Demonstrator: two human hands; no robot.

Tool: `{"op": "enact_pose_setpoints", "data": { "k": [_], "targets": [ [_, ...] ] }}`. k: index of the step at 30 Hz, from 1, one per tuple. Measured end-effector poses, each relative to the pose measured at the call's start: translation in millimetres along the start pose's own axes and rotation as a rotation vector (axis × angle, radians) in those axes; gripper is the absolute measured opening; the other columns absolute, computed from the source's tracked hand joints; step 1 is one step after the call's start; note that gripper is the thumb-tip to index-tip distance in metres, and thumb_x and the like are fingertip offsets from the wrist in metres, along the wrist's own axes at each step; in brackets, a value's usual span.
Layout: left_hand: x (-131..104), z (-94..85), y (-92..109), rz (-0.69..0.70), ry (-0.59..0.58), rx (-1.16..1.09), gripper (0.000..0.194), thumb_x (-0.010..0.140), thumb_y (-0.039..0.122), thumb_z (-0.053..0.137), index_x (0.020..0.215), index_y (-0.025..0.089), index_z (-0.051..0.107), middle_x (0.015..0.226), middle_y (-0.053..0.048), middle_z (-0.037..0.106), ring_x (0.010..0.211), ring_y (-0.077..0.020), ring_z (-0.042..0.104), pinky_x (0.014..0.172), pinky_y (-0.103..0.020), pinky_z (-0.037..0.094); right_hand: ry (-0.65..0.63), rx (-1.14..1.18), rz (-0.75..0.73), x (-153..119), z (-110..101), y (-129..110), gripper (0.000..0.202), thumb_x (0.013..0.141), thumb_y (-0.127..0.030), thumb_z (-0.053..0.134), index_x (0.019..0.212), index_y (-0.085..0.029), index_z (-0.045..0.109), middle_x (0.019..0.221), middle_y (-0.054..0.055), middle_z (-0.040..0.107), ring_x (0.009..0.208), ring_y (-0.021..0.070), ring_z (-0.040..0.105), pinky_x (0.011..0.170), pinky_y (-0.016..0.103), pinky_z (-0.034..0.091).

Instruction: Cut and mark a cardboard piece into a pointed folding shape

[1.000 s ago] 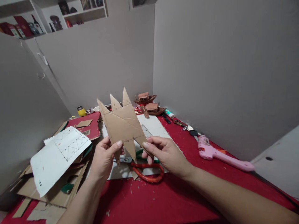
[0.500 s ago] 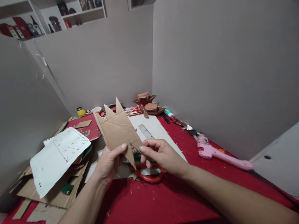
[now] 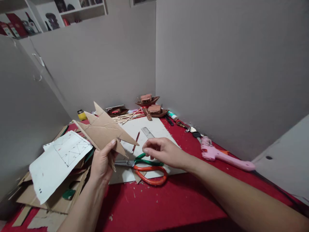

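My left hand [image 3: 102, 162] grips a piece of cardboard [image 3: 103, 125] cut with pointed, tooth-like ends, holding it tilted above the table. Its thumb presses on the face and the other fingers are behind it. My right hand [image 3: 160, 151] is apart from the cardboard, just above the scissors' green handle, with its fingers curled and the thumb close to the index finger. Whether anything small is between those fingertips is hidden. The scissors [image 3: 151, 183], with one orange and one green handle loop, lie beneath, blades partly behind the cardboard. Beyond them are a pencil [image 3: 135, 141] and a metal ruler [image 3: 147, 132].
A white board [image 3: 159, 127] lies on the red table cover [image 3: 183, 199]. At left, a paper with drawn triangles [image 3: 60, 161] rests on stacked cardboard [image 3: 58, 201]. Model boats [image 3: 156, 111] and thin sticks [image 3: 129, 116] stand at the back. A pink glue gun [image 3: 224, 158] lies right.
My right hand has let go of the cardboard's pointed end and moved off it. My left hand has carried the cardboard leftward and tilted it, uncovering the pencil and more of the scissors.
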State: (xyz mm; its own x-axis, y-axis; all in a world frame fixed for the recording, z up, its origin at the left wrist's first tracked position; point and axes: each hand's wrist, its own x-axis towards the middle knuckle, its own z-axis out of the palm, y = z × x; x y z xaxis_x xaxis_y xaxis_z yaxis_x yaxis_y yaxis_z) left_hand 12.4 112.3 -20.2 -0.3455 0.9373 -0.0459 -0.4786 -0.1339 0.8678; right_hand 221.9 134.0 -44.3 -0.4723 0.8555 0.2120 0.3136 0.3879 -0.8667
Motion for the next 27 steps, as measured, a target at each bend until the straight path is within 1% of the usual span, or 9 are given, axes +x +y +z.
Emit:
{"op": "enact_pose_setpoints", "data": {
  "k": [4,6,8,12,15,18,20,25,27],
  "targets": [
    [3.2,-3.5,1.2,0.044,0.036,0.018,0.036,0.063,0.012,0.082,0.096,0.017,0.069,0.084,0.0,0.075,0.064,-0.0128,0.07,0.048,-0.017,0.053,-0.112,-0.268,-0.049,-5.7,0.3,-0.9,0.015,0.07,-0.03,0.074,0.077,-0.018,0.068,0.075,0.007,0.067,0.072,0.0235,0.061,0.065,0.032,0.041],
    [2.3,-3.6,-0.3,0.061,0.036,0.021,0.041,0.063,0.013,0.083,0.1,0.018,0.068,0.088,-0.001,0.076,0.069,-0.0143,0.071,0.052,-0.019,0.055,-0.231,-0.531,-0.099,-9.6,5.1,-1.6,0.017,0.074,-0.027,0.069,0.089,-0.019,0.068,0.088,0.009,0.069,0.081,0.0271,0.064,0.069,0.033,0.042],
    [1.1,-3.3,-1.7,0.07,0.033,0.026,0.043,0.063,0.015,0.084,0.102,0.018,0.067,0.089,-0.002,0.076,0.07,-0.0157,0.071,0.053,-0.022,0.056,-0.272,-0.672,-0.109,-12.3,10.7,-1.0,0.019,0.077,-0.024,0.063,0.095,-0.019,0.067,0.094,0.011,0.069,0.086,0.0292,0.065,0.07,0.034,0.042],
    [-0.7,-3.0,-2.1,0.086,0.018,0.04,0.039,0.067,0.02,0.083,0.101,0.017,0.066,0.088,-0.003,0.075,0.071,-0.0159,0.071,0.051,-0.021,0.054,-0.279,-0.709,-0.064,-13.9,17.7,2.1,0.023,0.073,-0.018,0.059,0.095,-0.019,0.065,0.094,0.013,0.071,0.087,0.0313,0.068,0.065,0.032,0.041],
    [-1.2,-3.2,-0.3,0.105,0.014,0.041,0.038,0.069,0.022,0.082,0.103,0.018,0.066,0.087,-0.002,0.075,0.072,-0.0157,0.071,0.054,-0.022,0.055,-0.29,-0.692,-0.01,-12.0,12.0,0.4,0.025,0.067,-0.017,0.062,0.091,-0.02,0.066,0.091,0.011,0.072,0.083,0.03,0.068,0.06,0.029,0.038],
    [-1.2,-3.5,2.7,0.126,0.012,0.033,0.036,0.07,0.022,0.081,0.102,0.017,0.066,0.086,-0.002,0.075,0.07,-0.0151,0.07,0.054,-0.021,0.055,-0.221,-0.69,0.003,-6.0,-7.3,-4.2,0.012,0.076,-0.026,0.062,0.085,-0.021,0.066,0.083,0.008,0.072,0.073,0.024,0.067,0.055,0.027,0.037],
    [-0.7,-3.7,4.7,0.137,0.008,0.028,0.033,0.069,0.022,0.081,0.098,0.016,0.067,0.083,-0.002,0.074,0.066,-0.0142,0.069,0.053,-0.021,0.055,-0.14,-0.714,0.049,0.7,-25.3,-5.0,0.015,0.082,-0.033,0.062,0.087,-0.021,0.067,0.084,0.007,0.073,0.072,0.0218,0.067,0.056,0.025,0.039],
    [4.4,-4.3,5.6,0.157,0.016,0.004,0.034,0.062,0.018,0.083,0.093,0.014,0.069,0.078,0.0,0.073,0.062,-0.0138,0.068,0.052,-0.021,0.056,0.103,-0.852,0.308,18.3,-62.4,14.8,0.024,0.089,-0.03,0.06,0.102,-0.011,0.066,0.101,0.016,0.07,0.096,0.0326,0.066,0.072,0.036,0.049],
    [7.1,-4.3,4.3,0.156,0.019,0.002,0.035,0.059,0.017,0.083,0.091,0.014,0.069,0.077,0.0,0.073,0.062,-0.0142,0.068,0.053,-0.023,0.058,0.137,-0.88,0.419,22.0,-69.3,26.9,0.027,0.094,-0.032,0.06,0.113,-0.013,0.064,0.114,0.014,0.066,0.1,0.0276,0.065,0.081,0.042,0.053]
  ]
}}
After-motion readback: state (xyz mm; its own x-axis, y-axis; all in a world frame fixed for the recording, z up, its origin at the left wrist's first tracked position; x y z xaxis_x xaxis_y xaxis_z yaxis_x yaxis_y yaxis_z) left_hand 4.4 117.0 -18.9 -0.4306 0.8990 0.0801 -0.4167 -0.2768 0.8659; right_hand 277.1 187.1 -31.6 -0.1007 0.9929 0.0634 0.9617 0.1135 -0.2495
